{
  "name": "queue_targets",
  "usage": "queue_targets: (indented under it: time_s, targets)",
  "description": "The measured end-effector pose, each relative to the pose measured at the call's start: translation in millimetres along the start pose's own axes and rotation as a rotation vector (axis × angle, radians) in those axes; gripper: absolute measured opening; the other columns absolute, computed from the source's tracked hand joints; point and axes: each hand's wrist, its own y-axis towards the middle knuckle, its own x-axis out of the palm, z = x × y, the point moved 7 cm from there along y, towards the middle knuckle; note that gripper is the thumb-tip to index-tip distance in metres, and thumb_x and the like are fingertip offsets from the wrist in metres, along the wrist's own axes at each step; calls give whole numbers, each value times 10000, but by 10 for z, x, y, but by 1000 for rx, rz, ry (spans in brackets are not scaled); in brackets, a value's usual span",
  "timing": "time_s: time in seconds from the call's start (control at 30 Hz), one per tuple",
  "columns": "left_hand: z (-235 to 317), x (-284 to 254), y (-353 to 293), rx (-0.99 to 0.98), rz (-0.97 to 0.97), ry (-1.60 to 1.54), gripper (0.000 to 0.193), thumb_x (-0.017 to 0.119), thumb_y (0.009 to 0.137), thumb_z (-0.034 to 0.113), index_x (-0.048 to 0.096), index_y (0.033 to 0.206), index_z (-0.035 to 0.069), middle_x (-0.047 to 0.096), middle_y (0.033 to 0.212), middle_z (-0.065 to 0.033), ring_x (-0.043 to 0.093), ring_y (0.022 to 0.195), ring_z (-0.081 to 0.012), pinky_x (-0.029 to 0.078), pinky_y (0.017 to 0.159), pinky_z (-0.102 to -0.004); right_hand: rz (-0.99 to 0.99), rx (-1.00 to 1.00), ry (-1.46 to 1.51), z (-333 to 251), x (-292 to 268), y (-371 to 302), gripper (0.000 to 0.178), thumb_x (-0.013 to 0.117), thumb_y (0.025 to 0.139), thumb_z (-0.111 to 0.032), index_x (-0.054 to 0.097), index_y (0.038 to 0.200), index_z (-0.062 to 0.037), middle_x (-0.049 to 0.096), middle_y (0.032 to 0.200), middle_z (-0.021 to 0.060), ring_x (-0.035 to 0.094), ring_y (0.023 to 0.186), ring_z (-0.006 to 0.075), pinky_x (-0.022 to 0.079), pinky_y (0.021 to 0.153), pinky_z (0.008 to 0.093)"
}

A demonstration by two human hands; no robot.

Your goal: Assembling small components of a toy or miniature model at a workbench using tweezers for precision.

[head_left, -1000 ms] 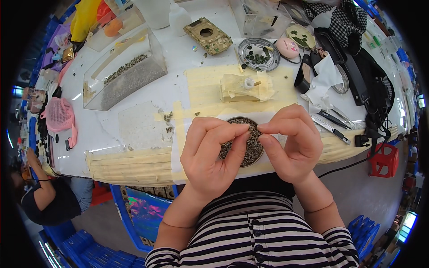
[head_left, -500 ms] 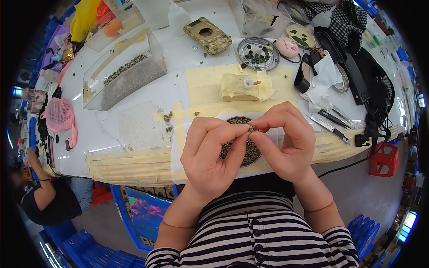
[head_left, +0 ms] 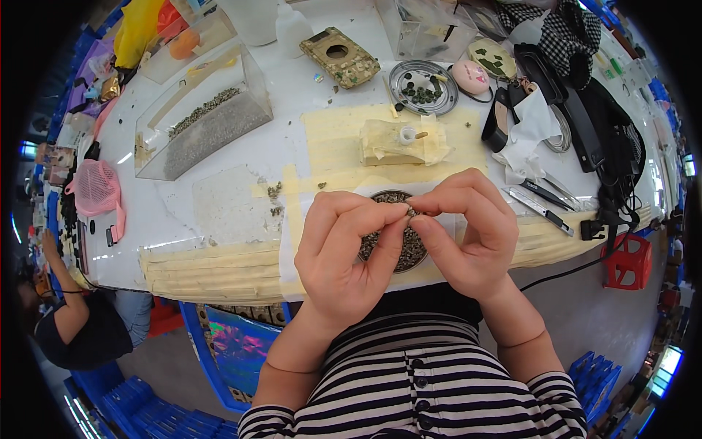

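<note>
Over a round dish [head_left: 401, 271] filled with small speckled brown-grey parts [head_left: 412, 251], my two hands meet fingertip to fingertip. My left hand [head_left: 345, 256] is closed in a pinch of thumb and forefinger. Facing it, my right hand [head_left: 469, 241] pinches the same way. Between the fingertips is a tiny brown-grey part, mostly hidden and too small to name. Just beyond the hands stands a block wrapped in cream tape [head_left: 374, 151], with a small white cup [head_left: 407, 134] and a short stick on top.
A camouflage model tank hull [head_left: 340, 58] lies far back. Left of it is a clear bin [head_left: 256, 110] of small parts. A round tray [head_left: 395, 84] holds dark green pieces. Tweezers [head_left: 548, 194] and a utility knife [head_left: 539, 210] lie right. A co-worker [head_left: 84, 329] sits at left.
My hands stay almost in place, with only a slight shift of the fingers. The co-worker's arm at the left has moved a little.
</note>
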Motion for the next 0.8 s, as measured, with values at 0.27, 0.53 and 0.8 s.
queue_targets:
  time_s: [0.27, 0.53, 0.8]
  targets:
    - [1, 9, -6, -6, -7, 20, 226, 761, 749, -70, 710, 950, 20, 606, 847, -75, 589, 733, -205, 481, 610, -285, 7, 4, 37, 5, -19, -6, 166, 786, 742, -8, 726, 896, -17, 626, 809, 76, 601, 684, 154, 484, 606, 251]
    - [-6, 10, -11, -13, 2, 22, 228, 766, 747, -65, 711, 949, 23, 606, 845, -74, 589, 731, -206, 479, 609, -286, 30, -45, -4, -33, -39, -22, 203, 795, 721, -3, 736, 914, -29, 630, 811, 71, 601, 692, 162, 474, 600, 252]
    - [7, 1, -9, 0, 3, 25, 222, 764, 748, -63, 710, 946, 22, 610, 848, -76, 588, 730, -208, 479, 610, -287, 20, -19, -19, -7, -22, -20, 184, 782, 737, -6, 737, 914, -25, 628, 812, 74, 601, 688, 159, 478, 606, 258]
